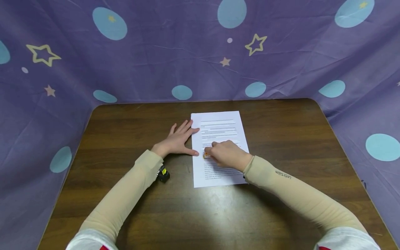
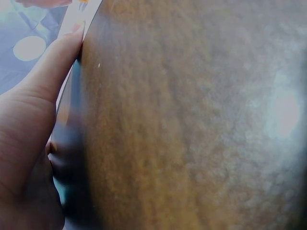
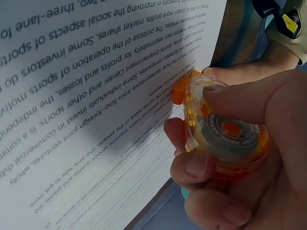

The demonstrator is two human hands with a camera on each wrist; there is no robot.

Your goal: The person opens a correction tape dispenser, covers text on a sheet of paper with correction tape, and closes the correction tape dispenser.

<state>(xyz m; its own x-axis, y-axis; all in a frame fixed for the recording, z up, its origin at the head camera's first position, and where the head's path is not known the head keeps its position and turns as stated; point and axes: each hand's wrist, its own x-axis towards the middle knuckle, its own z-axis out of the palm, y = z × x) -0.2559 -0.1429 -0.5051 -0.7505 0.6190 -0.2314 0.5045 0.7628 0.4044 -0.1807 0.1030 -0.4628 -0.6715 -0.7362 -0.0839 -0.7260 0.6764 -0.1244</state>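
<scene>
A sheet of printed paper (image 1: 218, 115) lies on the table. My right hand (image 1: 229, 154) holds an orange, see-through correction tape (image 3: 228, 136) between thumb and fingers. In the right wrist view its orange tip (image 3: 181, 87) is right at the printed lines, near the sheet's left edge. In the head view, the hand covers most of the correction tape (image 1: 206, 155). My left hand (image 1: 178, 140) lies flat with fingers spread, its thumb and fingertips on the sheet's left margin. The left wrist view shows the left thumb (image 2: 53, 67) stretched along the paper's edge.
The brown wooden table (image 1: 134, 119) extends around the sheet on all sides. A purple curtain (image 1: 150, 62) with stars and blue dots hangs behind and beside it. A small black device (image 1: 163, 174) with a yellow mark sits at my left wrist.
</scene>
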